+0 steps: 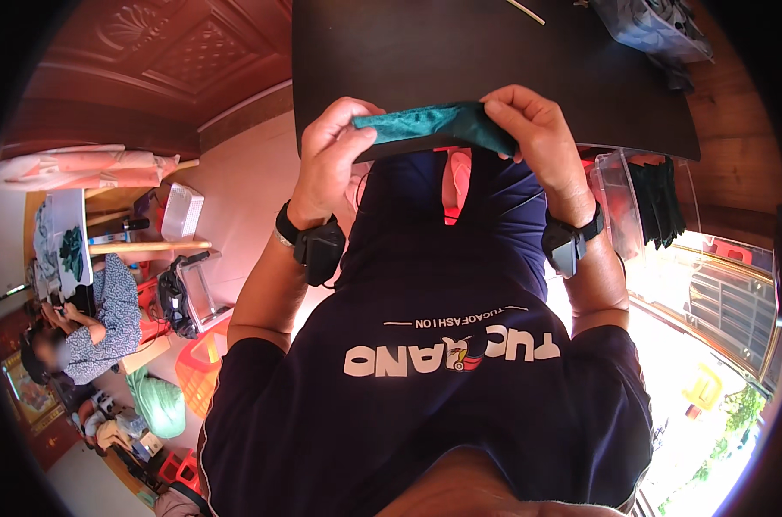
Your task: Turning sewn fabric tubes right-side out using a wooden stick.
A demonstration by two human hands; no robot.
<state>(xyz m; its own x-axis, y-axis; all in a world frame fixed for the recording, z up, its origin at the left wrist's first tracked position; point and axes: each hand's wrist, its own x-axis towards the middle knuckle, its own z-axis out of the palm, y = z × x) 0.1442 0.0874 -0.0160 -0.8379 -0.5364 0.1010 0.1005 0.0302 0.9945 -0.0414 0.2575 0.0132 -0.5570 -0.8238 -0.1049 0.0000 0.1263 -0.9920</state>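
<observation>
A teal strip of velvety fabric (421, 125) is stretched between my two hands, just over the near edge of a dark table. My left hand (332, 146) pinches its left end between thumb and fingers. At the other end, my right hand (533, 129) grips the strip with the thumb on top; the fingers beneath are partly hidden. The cloth looks folded lengthwise and sags slightly toward the right. Both wrists carry black strapped devices. Below the strip, a pink-red piece (454, 188) shows between my legs.
The dark table (408, 60) holds a thin pale stick (525, 11) and a clear plastic bag (654, 30) at the far right. Right of me, dark green cloth (658, 202) hangs by a clear bin (617, 198). A person (102, 327) sits at far left, near an orange stool (199, 370).
</observation>
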